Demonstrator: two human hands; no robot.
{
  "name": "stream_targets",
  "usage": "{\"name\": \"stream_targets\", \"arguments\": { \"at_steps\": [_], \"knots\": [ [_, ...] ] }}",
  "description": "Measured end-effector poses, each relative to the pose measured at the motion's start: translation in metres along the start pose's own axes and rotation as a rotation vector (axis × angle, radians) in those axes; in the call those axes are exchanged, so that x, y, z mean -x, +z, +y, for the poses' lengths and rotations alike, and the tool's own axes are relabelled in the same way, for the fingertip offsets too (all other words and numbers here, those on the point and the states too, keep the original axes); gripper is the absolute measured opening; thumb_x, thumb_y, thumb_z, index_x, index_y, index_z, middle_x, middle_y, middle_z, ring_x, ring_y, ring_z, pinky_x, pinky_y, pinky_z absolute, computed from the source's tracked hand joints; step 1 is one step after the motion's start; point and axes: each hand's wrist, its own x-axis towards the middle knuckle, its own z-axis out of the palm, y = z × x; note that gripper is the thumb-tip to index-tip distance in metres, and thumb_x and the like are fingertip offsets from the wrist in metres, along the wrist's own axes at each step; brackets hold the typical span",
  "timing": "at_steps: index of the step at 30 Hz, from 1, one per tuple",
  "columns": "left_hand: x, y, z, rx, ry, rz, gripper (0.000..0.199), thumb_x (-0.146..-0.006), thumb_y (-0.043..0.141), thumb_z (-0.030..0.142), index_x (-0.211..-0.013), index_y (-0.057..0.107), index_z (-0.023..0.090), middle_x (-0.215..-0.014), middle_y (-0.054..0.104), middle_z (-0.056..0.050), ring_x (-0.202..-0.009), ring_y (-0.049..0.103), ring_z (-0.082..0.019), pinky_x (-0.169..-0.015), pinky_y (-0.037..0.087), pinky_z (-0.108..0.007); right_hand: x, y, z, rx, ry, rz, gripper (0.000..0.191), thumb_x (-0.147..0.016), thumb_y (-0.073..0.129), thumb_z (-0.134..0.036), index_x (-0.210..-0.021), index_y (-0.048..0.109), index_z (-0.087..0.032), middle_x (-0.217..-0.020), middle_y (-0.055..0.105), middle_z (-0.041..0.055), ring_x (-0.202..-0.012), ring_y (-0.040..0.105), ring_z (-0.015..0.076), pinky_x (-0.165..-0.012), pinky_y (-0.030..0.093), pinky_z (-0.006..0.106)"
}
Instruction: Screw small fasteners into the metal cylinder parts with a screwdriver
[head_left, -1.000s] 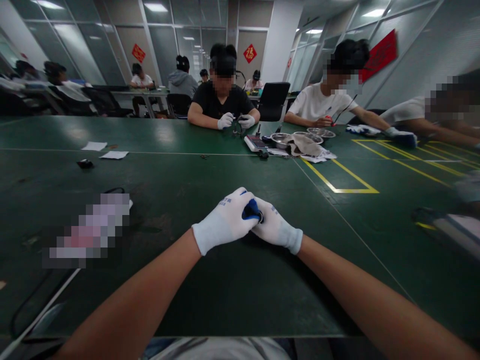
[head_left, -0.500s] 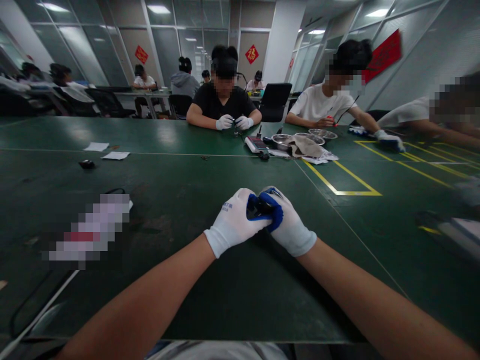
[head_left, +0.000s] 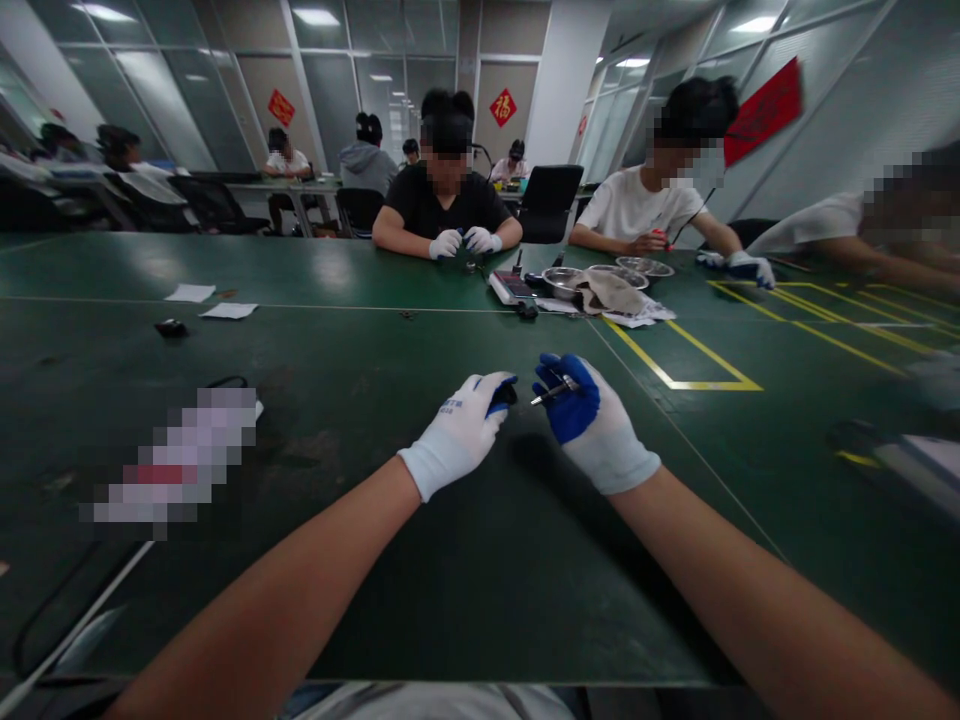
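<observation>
My left hand (head_left: 466, 425), in a white glove with blue-coated fingers, is closed round a small black object (head_left: 508, 396). Most of that object is hidden by the glove, so its kind does not show. To the right, a short gap away, my right hand (head_left: 592, 415) in a matching glove turns its blue palm toward me. Its bent fingers hold a slim, silver, pointed tool (head_left: 553, 391), whose tip points left toward the black object. Both hands are above the green tabletop (head_left: 465, 580).
A blurred-out pale item (head_left: 180, 460) with cables lies at left, beyond it a small black object (head_left: 172, 328) and white papers (head_left: 230, 311). Metal bowls (head_left: 562, 280), a cloth (head_left: 611, 294) and a device (head_left: 513, 287) stand ahead. Co-workers sit across the table; yellow tape (head_left: 712, 386) marks the right.
My hands have moved apart from round the black object. It stays in my left hand, while my right hand has opened out to the right, showing the slim silver tool.
</observation>
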Motion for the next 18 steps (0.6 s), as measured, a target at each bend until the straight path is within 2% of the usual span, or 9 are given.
{"name": "stream_targets", "arguments": {
  "at_steps": [2, 5, 8, 11, 14, 18],
  "knots": [
    [-0.002, -0.006, -0.008, 0.027, -0.046, 0.021, 0.049, -0.098, 0.052, 0.015, -0.147, 0.053, 0.019, -0.143, 0.064, -0.016, -0.133, 0.062, -0.031, -0.119, 0.047, -0.052, -0.004, 0.002, 0.000, -0.191, 0.151, 0.128, 0.026, -0.087, 0.069, -0.054, -0.101, 0.067, -0.032, -0.113, 0.078, 0.0040, -0.110, 0.074, 0.0267, -0.086, 0.064, 0.044],
    [-0.005, -0.016, -0.019, 0.087, -0.158, 0.062, 0.051, -0.100, 0.050, 0.019, -0.150, 0.045, 0.015, -0.133, 0.067, -0.019, -0.122, 0.067, -0.030, -0.111, 0.053, -0.051, -0.004, 0.011, -0.007, -0.393, 0.340, 0.276, 0.027, -0.076, 0.081, -0.045, -0.092, 0.065, -0.029, -0.101, 0.077, 0.0019, -0.101, 0.075, 0.0238, -0.078, 0.064, 0.037],
    [-0.007, -0.024, -0.026, 0.128, -0.256, 0.087, 0.055, -0.099, 0.055, 0.024, -0.151, 0.038, 0.014, -0.122, 0.071, -0.018, -0.104, 0.072, -0.028, -0.097, 0.059, -0.047, 0.003, 0.020, -0.018, -0.363, 0.383, 0.215, 0.022, -0.074, 0.084, -0.033, -0.087, 0.067, -0.027, -0.097, 0.075, 0.0022, -0.097, 0.073, 0.0219, -0.080, 0.063, 0.035],
    [-0.008, -0.029, -0.031, 0.092, -0.305, 0.104, 0.043, -0.099, 0.057, 0.026, -0.138, 0.046, 0.014, -0.110, 0.072, -0.015, -0.094, 0.072, -0.025, -0.088, 0.060, -0.043, 0.010, 0.022, -0.027, -0.287, 0.381, 0.094, 0.017, -0.074, 0.085, -0.027, -0.083, 0.070, -0.025, -0.095, 0.072, 0.0028, -0.097, 0.072, 0.0209, -0.085, 0.061, 0.034],
    [-0.010, -0.031, -0.036, 0.011, -0.322, 0.100, 0.028, -0.102, 0.052, 0.030, -0.126, 0.052, 0.016, -0.100, 0.073, -0.013, -0.088, 0.071, -0.025, -0.086, 0.058, -0.043, 0.014, 0.023, -0.032, -0.252, 0.367, 0.034, 0.018, -0.075, 0.085, -0.032, -0.082, 0.070, -0.024, -0.091, 0.070, 0.0032, -0.094, 0.070, 0.0217, -0.086, 0.061, 0.036],
    [-0.016, -0.031, -0.043, -0.148, -0.310, 0.108, 0.024, -0.105, 0.044, 0.032, -0.117, 0.060, 0.019, -0.096, 0.074, -0.012, -0.091, 0.072, -0.028, -0.092, 0.055, -0.044, 0.016, 0.023, -0.036, -0.174, 0.333, 0.001, 0.019, -0.074, 0.086, -0.034, -0.080, 0.072, -0.024, -0.089, 0.070, 0.0039, -0.089, 0.067, 0.0221, -0.084, 0.060, 0.037]
  ]
}}
